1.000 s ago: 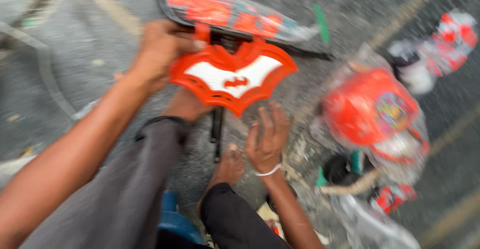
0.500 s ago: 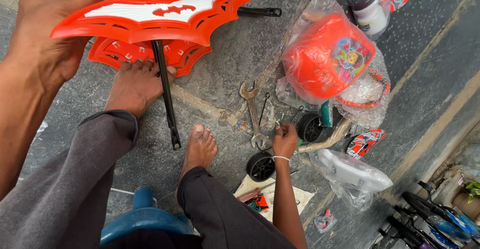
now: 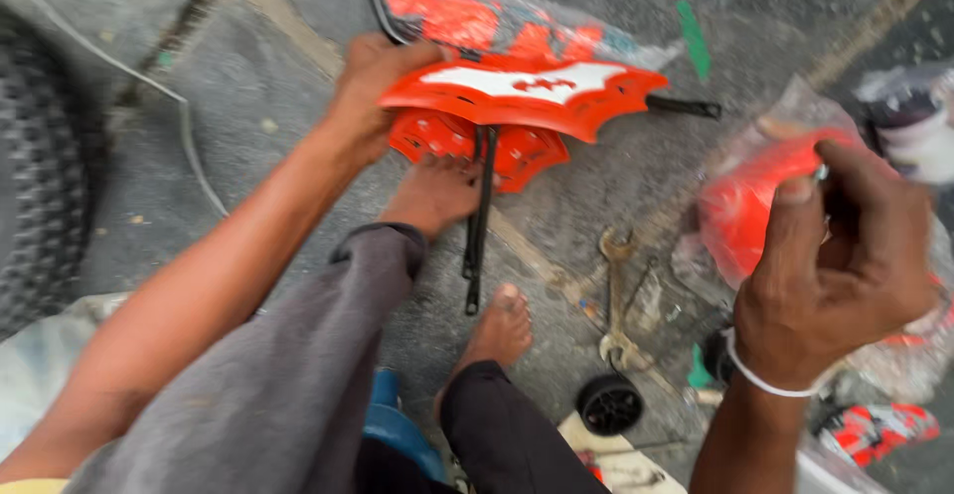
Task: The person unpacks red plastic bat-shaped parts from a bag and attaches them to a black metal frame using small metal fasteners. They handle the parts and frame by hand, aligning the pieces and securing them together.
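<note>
My left hand (image 3: 370,91) grips the left tip of an orange bat-shaped plastic plate (image 3: 527,91) with a white middle, held flat above the ground. A second orange piece (image 3: 517,151) and a black rod (image 3: 479,226) lie under it, by my bare feet. My right hand (image 3: 845,250) is raised close to the camera with the fingers pinched together. A small shiny metal bit (image 3: 821,171) shows at the fingertips, too blurred to name. A white band circles that wrist.
Two wrenches (image 3: 618,300) and a small black wheel (image 3: 608,405) lie on the concrete. An orange part in a clear bag (image 3: 740,216) sits at right, a plastic-wrapped red frame (image 3: 467,12) at top, a knobbly tyre (image 3: 40,166) at left, a blue stool (image 3: 396,424) under me.
My right hand has come up from the ground beside the wrenches to near the camera, fingers now pinched. My left hand still holds the orange plate, which sits further right in view.
</note>
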